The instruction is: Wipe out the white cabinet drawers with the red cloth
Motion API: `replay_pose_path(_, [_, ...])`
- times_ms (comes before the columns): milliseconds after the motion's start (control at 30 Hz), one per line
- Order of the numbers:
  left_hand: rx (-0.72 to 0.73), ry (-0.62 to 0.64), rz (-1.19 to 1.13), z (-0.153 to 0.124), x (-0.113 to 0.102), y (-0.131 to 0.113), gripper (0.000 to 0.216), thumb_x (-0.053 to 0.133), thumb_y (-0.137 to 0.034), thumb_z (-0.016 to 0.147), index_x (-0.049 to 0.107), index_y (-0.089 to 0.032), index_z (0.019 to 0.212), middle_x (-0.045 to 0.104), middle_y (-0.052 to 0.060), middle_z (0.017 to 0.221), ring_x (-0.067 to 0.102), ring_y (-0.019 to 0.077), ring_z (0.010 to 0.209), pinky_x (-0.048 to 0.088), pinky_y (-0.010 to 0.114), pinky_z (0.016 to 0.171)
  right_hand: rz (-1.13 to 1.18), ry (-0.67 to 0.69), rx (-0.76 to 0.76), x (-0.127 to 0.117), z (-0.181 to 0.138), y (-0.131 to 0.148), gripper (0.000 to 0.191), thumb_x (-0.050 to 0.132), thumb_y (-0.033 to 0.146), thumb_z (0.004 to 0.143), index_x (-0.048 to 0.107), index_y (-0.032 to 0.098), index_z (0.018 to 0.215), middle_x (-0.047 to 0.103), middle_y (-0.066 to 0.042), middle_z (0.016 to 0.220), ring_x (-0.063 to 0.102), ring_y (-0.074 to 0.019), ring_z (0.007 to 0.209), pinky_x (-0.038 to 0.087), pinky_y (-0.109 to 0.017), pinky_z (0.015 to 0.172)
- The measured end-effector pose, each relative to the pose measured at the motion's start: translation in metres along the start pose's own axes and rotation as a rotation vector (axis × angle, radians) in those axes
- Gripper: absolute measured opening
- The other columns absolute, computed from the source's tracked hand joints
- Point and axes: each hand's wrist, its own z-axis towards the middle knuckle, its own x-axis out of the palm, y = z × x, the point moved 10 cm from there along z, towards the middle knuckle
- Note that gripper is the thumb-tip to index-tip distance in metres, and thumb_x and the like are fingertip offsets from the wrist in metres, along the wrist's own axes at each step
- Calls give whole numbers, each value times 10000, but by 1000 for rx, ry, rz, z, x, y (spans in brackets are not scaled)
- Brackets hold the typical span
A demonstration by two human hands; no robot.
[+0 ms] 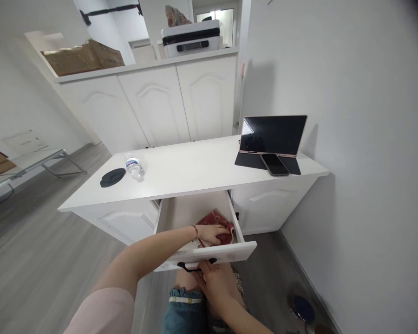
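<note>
A white drawer [181, 214] is pulled out from under the white countertop. Inside it, toward the right front, lies a red patterned cloth [212, 217], partly bunched up. From the left, my left hand [211, 233] reaches over the drawer front into it, fingers closed on the cloth; the fingertips are partly lost against the red fabric. Below, on the outside of the drawer front, my right hand [211, 277] is wrapped around the right part of the black drawer handle [186, 266]. The handle's left end stays uncovered.
On the countertop [184, 169] are a clear plastic bottle [133, 167], a flat black round item [112, 177], a tablet [272, 134] on a stand cover and a phone [274, 164]. A wall [369, 162] bounds the right side. A dark blue round object [303, 309] sits on the floor.
</note>
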Motion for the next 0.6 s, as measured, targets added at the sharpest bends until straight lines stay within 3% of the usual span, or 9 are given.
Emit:
replay_pose_path(100, [-5,-95,-107,2,-14,2,688,559,-288,746,337,-134,1379,490,150,1334,492,269,1179,374,373,992,6,9,1,3,0,-2,154,524,225,874,632,205,981,689,-56,991,642,-229,860,406,-269,666])
replay_pose_path(200, [59,-135,-20,-2,-15,-1,678,611,-314,726,402,-122,1341,543,154,1257,493,284,1149,354,385,1007,11,14,-7,4,0,-2,144,544,216,863,633,207,976,687,-53,998,641,-228,866,403,-264,673])
replay_pose_path(300, [186,-68,178,-12,3,-11,585,593,-275,751,475,-205,1320,519,124,1263,400,309,1221,276,425,1056,43,18,-23,3,0,-1,151,535,217,873,628,206,992,686,-53,1013,639,-223,870,402,-259,677])
replay_pose_path(400, [201,-59,281,-21,15,-11,445,448,-305,868,487,-327,1312,428,103,1339,311,332,1288,292,481,1033,57,18,-16,4,0,-2,151,535,235,877,628,219,996,687,-44,1019,636,-225,873,404,-258,691])
replay_pose_path(500, [172,-54,309,-23,21,-4,500,448,-332,878,391,-352,1374,333,102,1427,233,355,1342,278,517,1042,51,23,0,7,1,-4,168,556,237,864,629,231,1015,682,-41,1046,633,-235,885,408,-261,695])
replay_pose_path(600, [174,-35,282,-17,24,3,652,497,-336,851,242,-279,1448,304,122,1467,190,350,1370,246,506,1076,48,22,12,10,1,-7,168,563,216,851,632,231,1004,684,-40,1038,636,-236,870,408,-262,685])
